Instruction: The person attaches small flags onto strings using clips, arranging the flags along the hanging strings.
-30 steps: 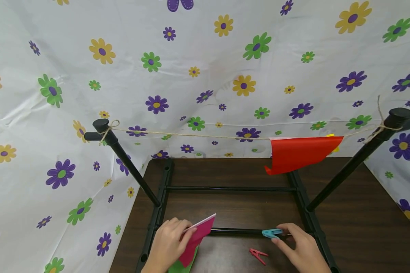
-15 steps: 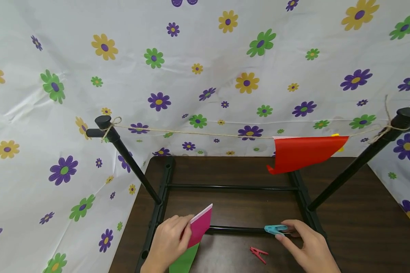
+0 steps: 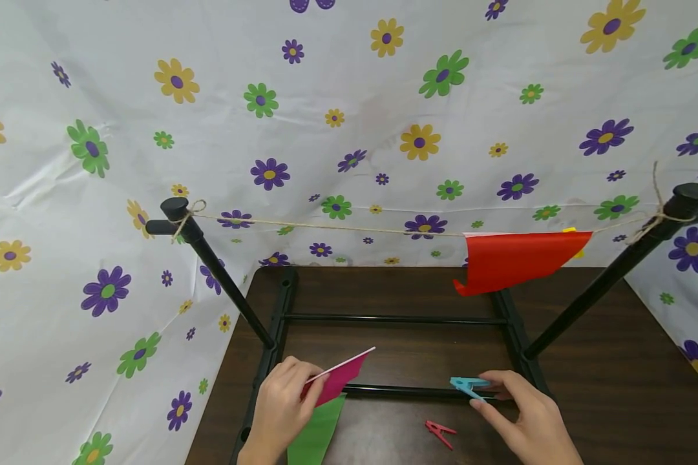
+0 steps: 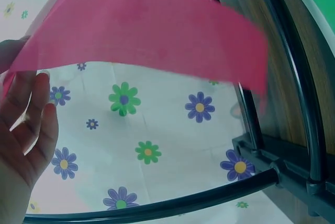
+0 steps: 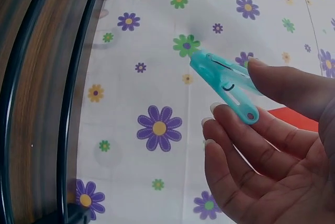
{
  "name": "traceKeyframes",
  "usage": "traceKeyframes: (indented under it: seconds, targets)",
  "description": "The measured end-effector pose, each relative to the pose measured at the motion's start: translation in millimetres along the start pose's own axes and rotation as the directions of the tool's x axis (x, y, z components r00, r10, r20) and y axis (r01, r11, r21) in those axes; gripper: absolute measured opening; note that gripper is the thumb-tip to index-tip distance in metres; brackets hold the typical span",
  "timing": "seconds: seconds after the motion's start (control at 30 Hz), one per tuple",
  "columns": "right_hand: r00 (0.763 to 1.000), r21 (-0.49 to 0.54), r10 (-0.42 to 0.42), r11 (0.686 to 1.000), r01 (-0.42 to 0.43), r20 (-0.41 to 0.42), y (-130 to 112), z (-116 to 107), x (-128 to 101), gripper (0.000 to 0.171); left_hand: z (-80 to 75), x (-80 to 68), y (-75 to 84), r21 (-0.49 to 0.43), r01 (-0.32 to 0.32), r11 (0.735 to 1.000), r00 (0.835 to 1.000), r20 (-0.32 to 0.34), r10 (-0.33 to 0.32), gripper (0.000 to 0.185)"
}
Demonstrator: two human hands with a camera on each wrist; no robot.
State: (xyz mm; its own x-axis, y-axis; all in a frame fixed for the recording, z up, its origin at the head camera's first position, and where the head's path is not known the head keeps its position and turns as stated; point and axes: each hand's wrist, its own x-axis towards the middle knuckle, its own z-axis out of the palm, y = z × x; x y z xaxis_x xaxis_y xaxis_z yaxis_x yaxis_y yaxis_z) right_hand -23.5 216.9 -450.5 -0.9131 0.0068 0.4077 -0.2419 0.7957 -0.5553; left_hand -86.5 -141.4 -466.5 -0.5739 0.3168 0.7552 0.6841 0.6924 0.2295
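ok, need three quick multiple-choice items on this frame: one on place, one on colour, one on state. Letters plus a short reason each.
1. Where is the red peg?
A. lying on the table
B. clipped to the string
C. in the left hand

2. What colour is the peg in the right hand?
A. yellow
B. light blue
C. black

3. How is the red sheet placed?
A. flat on the table
B. hanging from the string
C. held in a hand

Answers: 1 A, it lies on the table near the right hand. 2 B, the wrist view shows it light blue. 3 B, its top edge sits on the string.
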Motion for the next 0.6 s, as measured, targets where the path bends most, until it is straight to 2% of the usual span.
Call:
traceKeyframes:
  seconds: [0.1, 0.2, 0.4, 0.6]
  targets:
    - [1.000, -0.003, 0.019, 1.000, -0.019, -0.007, -2.0, -1.1, -0.6, 0.049, 0.2, 0.5, -0.2, -0.011, -0.014, 1.000, 0.999, -0.042, 0.014, 0.041]
    - [0.999, 0.008, 0.025, 1.000, -0.025, -0.026, -2.7, -2.3, -1.3, 0.049, -0.1, 0.2, 0.5, -0.028, -0.009, 1.000, 0.999, -0.048, 0.008, 0.041]
    - [0.998, 0.040, 0.003, 0.999, 0.000, -0.067, -2.9, -4.9, -0.9, 0.051, 0.4, 1.3, 4.4, -0.061, 0.010, 0.998, 0.999, -0.034, -0.012, 0.038]
    - [0.995, 0.043, 0.027, 0.999, -0.023, -0.094, -5.5, -8.2, 0.4, 0.050, -0.3, 3.6, 8.4, -0.108, 0.039, 0.993, 0.999, -0.014, -0.041, 0.030]
